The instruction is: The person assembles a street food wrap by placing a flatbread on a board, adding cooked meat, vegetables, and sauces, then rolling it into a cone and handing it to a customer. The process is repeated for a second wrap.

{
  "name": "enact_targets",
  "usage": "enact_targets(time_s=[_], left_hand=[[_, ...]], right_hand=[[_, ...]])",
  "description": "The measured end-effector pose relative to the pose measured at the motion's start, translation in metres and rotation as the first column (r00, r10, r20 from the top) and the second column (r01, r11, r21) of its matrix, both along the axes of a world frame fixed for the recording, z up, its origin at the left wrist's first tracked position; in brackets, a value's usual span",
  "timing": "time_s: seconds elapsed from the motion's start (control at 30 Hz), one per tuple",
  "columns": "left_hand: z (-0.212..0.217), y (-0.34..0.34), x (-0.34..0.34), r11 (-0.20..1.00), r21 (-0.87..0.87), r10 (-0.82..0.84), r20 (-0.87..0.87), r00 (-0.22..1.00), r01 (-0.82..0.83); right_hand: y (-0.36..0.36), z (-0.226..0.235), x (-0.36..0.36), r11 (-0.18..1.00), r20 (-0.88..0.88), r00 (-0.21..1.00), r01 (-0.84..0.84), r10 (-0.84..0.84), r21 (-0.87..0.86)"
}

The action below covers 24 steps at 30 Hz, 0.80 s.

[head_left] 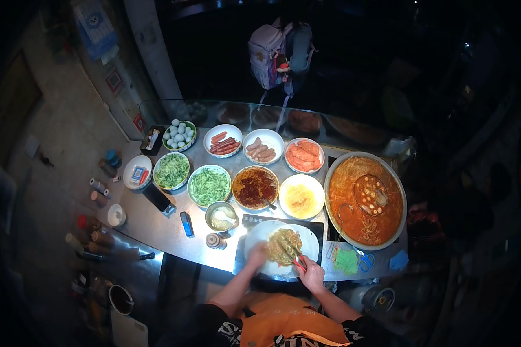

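A thin pale flatbread (pixel 256 233) lies on a dark flat plate (pixel 237 267) at the front edge of the counter, with a heap of shredded filling (pixel 285 246) on it. My right hand (pixel 311 274) is closed around a two-pronged tool with red grips (pixel 299 264), its dark prongs spread over the filling. Whether these are tongs or scissors I cannot tell. My left hand (pixel 259 253) is at the flatbread's left side, its fingers smeared by motion. A bowl of yellowish shreds (pixel 301 196) and a bowl of dark red chili sauce (pixel 255 187) stand just beyond.
A big pan of red broth (pixel 396 222) fills the right side, near blue-handled scissors (pixel 366 261) and a green cloth (pixel 346 261). Bowls of cucumber shreds (pixel 209 185), sausages (pixel 226 141) and eggs (pixel 179 135) line the back left. Behind the glass guard stands a person with a backpack (pixel 266 55).
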<state>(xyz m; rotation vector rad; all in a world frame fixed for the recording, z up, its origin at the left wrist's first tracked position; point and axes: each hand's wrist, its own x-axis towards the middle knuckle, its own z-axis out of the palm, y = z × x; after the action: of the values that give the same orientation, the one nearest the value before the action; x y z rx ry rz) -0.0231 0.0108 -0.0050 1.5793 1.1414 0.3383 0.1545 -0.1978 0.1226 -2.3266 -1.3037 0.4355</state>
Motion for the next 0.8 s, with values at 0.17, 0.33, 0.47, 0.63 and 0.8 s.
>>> enact_targets(time_s=[0.17,0.33,0.47,0.63,0.8], left_hand=[[-0.004,-0.004,-0.005,0.997,0.044,-0.063,0.130,0.989,0.058],[0.008,0.011,-0.011,0.998,-0.035,0.049,0.086,0.995,-0.046],[0.007,0.018,-0.013,0.990,-0.126,-0.057,0.010,0.998,0.058],[0.023,0.011,0.005,0.889,-0.404,-0.072,0.342,0.937,0.216],[0.022,0.038,0.028,0.994,0.058,-0.089,-0.035,0.995,0.091]], right_hand=[[-0.009,0.002,-0.020,0.976,-0.007,0.996,0.091,-0.094,-0.200],[-0.016,0.009,-0.026,0.984,0.046,0.998,0.039,-0.047,0.174],[-0.040,0.015,-0.014,0.945,0.039,0.967,0.255,-0.252,-0.204],[-0.046,0.021,-0.015,0.987,0.066,0.993,0.104,-0.097,-0.126],[-0.009,0.045,-0.008,0.956,0.028,0.984,0.177,-0.176,-0.233]])
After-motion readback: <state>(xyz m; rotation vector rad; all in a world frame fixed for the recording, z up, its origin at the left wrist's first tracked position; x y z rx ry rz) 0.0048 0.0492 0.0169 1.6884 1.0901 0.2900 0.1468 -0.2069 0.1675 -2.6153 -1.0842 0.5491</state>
